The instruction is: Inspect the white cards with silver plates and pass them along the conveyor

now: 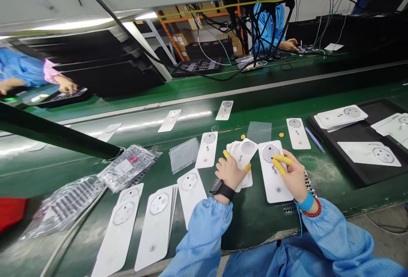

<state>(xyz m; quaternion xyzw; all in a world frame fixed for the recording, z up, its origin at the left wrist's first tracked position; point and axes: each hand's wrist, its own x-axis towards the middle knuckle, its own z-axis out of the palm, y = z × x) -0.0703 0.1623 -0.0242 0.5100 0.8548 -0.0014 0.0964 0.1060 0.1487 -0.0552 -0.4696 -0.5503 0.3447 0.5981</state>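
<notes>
My left hand (230, 171), with yellow finger covers and a black watch at the wrist, grips a white phone back cover (246, 148) across its width, over a small fanned stack. Beside it a single white back cover (270, 183) lies on the green bench. Over that cover's round camera ring, my right hand (293, 175) has two yellow-covered fingertips pinched close together. Whatever is between them is too small to make out. Above the hands lie a clear plastic sheet (259, 131) and two small yellow discs (281, 134).
More covers lie in piles at left (156, 230) and on a black tray (360, 175) at right. Purple tweezers (315, 140) lie beside the tray. Bubble-wrap bags (127, 166) and a dark slanting post (63, 130) are at left. Co-workers' hands (288, 45) show across the line.
</notes>
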